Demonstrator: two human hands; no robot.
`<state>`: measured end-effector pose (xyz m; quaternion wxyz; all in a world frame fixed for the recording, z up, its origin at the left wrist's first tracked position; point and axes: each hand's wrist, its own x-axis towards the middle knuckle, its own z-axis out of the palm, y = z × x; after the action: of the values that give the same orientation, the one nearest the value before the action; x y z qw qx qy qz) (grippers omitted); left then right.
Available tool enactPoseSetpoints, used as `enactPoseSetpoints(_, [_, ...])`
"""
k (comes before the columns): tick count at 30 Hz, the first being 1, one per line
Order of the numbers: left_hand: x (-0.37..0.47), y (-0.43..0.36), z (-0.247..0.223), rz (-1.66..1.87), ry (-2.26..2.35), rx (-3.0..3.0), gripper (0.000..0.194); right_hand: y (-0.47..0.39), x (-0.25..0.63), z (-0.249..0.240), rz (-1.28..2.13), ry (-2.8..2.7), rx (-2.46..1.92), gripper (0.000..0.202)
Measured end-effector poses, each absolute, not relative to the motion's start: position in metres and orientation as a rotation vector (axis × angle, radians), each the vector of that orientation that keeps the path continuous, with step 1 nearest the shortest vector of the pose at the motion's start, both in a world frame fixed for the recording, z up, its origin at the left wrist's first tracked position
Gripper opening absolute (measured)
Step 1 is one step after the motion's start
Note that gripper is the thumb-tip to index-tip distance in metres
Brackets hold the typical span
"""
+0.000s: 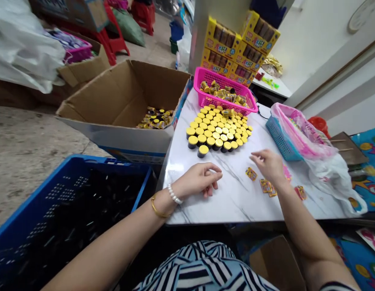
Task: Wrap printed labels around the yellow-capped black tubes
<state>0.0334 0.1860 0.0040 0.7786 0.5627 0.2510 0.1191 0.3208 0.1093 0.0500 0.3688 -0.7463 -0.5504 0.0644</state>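
Observation:
My left hand (202, 179) hovers over the front left of the white marble-patterned table (230, 204), fingers loosely curled; no object shows in them. My right hand (268, 163) is farther right, thumb and forefinger close together, and whatever they may hold is too small to make out. Beyond both hands stands a cluster of small black pots with yellow lids (210, 133), one of them a little in front of the rest. Small colourful stickers or cards (251, 173) lie beside and under my right hand, with a pink piece (287, 172) behind the wrist.
A pink basket (251, 106) of yellow-wrapped pots stands behind the cluster, below stacked yellow boxes (219, 38). Left are an open carton (114, 97) and a blue crate (145, 190) of black parts. A blue basket (283, 139) with plastic bags stands right.

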Motion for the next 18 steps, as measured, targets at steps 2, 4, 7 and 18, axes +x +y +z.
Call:
enactPoseSetpoints(2, [0.034,0.187,0.004,0.255,0.545,1.26,0.047,0.069,0.322,0.02,0.053,-1.463,-2.002,0.015])
enactPoseSetpoints(4, [0.036,0.186,0.004,0.257,0.565,1.316,0.044,0.046,0.317,-0.003,-0.038,-1.508,-2.049,0.008])
enactPoseSetpoints(7, [0.04,0.182,0.004,0.294,0.655,1.382,0.042,0.044,0.294,-0.014,-0.154,-1.604,-2.041,0.011])
enactPoseSetpoints(18, [0.018,0.15,0.006,0.575,0.739,1.207,0.031,0.071,0.194,0.016,0.859,-1.241,-1.43,0.04])
